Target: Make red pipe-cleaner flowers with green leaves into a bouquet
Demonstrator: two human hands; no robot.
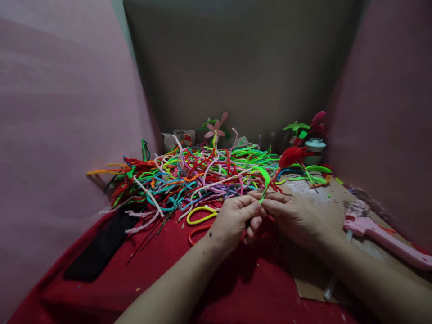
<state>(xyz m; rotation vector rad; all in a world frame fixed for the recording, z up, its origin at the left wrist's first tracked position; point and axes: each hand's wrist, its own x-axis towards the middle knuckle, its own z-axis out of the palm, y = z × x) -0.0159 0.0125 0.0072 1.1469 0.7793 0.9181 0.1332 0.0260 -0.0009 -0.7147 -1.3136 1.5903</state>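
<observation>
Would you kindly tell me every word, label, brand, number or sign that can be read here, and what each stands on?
Nothing can be read in this picture.
Small red patch at the back, left of the pink flower: possibly a label, too small and blurred to read.
Pink glue gun: no legible marking.
Black phone: no lettering visible.
Green strip in the left hand and right hand: no lettering visible.

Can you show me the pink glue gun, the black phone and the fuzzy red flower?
Pink glue gun (388, 239): head view, on its handle.
Black phone (96, 252): head view, middle of its dark flat face.
Fuzzy red flower (290, 157): head view, on its plump head.
</observation>
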